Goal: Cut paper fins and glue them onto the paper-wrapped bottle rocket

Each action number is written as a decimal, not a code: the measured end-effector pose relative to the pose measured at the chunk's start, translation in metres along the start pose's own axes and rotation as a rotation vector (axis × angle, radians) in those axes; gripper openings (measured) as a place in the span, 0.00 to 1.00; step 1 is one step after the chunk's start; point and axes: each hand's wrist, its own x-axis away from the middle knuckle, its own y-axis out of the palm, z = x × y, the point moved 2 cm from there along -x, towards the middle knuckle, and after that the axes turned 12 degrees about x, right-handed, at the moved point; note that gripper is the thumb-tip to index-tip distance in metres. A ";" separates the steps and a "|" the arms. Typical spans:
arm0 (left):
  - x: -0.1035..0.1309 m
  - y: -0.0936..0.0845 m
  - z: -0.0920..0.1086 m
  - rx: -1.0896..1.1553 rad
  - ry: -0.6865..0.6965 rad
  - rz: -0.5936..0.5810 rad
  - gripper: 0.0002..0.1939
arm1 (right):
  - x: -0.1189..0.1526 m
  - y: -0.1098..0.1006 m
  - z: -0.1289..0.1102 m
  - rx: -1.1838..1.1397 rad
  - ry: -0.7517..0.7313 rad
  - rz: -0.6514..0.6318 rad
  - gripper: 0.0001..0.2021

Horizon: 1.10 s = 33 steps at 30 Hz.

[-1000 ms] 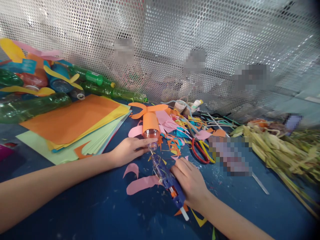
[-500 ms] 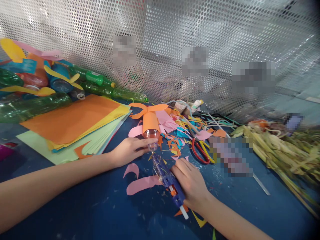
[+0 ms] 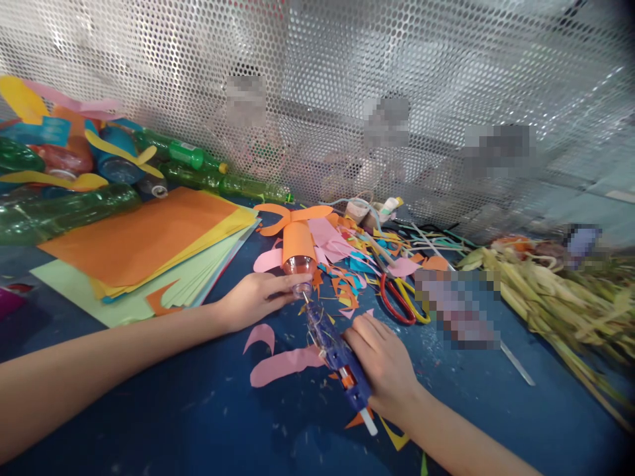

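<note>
A small clear bottle (image 3: 299, 266), wrapped in orange paper (image 3: 297, 242) with orange petal shapes at its far end, lies on the blue table with its neck toward me. My left hand (image 3: 258, 297) holds the neck between its fingers. In my right hand (image 3: 381, 360) is a blue glue gun (image 3: 337, 350), a white glue stick poking out of its back. The metal nozzle is at the bottle's mouth; whether it touches is too small to tell. Pink paper strips (image 3: 285, 365) lie left of the gun.
Stacked coloured sheets (image 3: 143, 238) lie at the left, with plastic bottles (image 3: 69, 208) behind. Paper scraps (image 3: 347, 264) and red-and-yellow-handled scissors (image 3: 399, 301) are right of the bottle. Dry husks (image 3: 560, 304) lie far right. A perforated silver sheet (image 3: 317, 99) stands behind.
The glue gun and my right hand have shifted slightly right, and the nozzle has moved a little across the bottle's mouth. My left hand keeps its hold.
</note>
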 end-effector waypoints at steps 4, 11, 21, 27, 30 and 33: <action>-0.001 -0.001 0.001 -0.005 -0.001 -0.005 0.20 | 0.002 -0.001 0.001 0.014 0.011 0.002 0.18; -0.001 -0.001 0.003 -0.024 -0.013 0.001 0.20 | 0.003 -0.002 0.002 0.024 0.027 -0.004 0.17; -0.002 -0.001 0.002 -0.028 -0.008 0.004 0.19 | 0.006 -0.003 0.003 0.008 0.026 -0.023 0.16; -0.001 -0.001 0.002 -0.061 0.003 0.033 0.19 | 0.005 -0.005 0.003 0.024 0.027 -0.021 0.16; -0.001 -0.001 0.002 -0.053 0.023 0.051 0.19 | 0.005 -0.005 0.004 0.022 0.035 -0.027 0.16; -0.002 -0.001 0.003 -0.062 0.024 0.065 0.18 | 0.005 -0.005 0.003 0.022 0.032 -0.037 0.16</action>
